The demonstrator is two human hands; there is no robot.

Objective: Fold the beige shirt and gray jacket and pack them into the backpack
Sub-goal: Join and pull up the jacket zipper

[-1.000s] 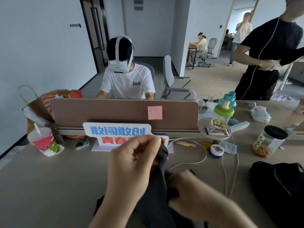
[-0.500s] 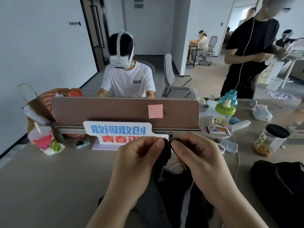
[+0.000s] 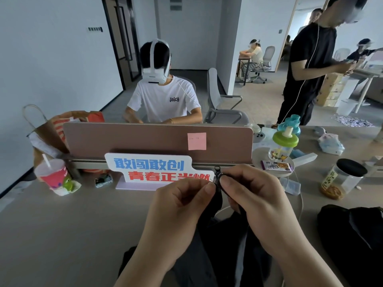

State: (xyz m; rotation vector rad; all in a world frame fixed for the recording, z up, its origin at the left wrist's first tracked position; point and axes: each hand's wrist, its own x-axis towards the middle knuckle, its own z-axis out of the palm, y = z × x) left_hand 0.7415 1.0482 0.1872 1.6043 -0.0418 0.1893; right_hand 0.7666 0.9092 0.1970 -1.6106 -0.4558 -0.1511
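Left hand (image 3: 182,204) and right hand (image 3: 255,200) are pinching the gray jacket (image 3: 209,257) at its zipper (image 3: 218,175), fingertips almost touching. Its fabric is hanging below both wrists onto the desk (image 3: 62,235). Right of the right hand, well apart, the black backpack (image 3: 352,241) is lying.

The gray jacket (image 3: 223,245) (dark, almost charcoal) hangs between both wrists, its top edge pinched by the left hand (image 3: 182,201) and the right hand (image 3: 255,191). Its zipper pull (image 3: 217,170) pokes up just above the fingertips. The black backpack (image 3: 352,235) lies slumped well to the right of the right hand.
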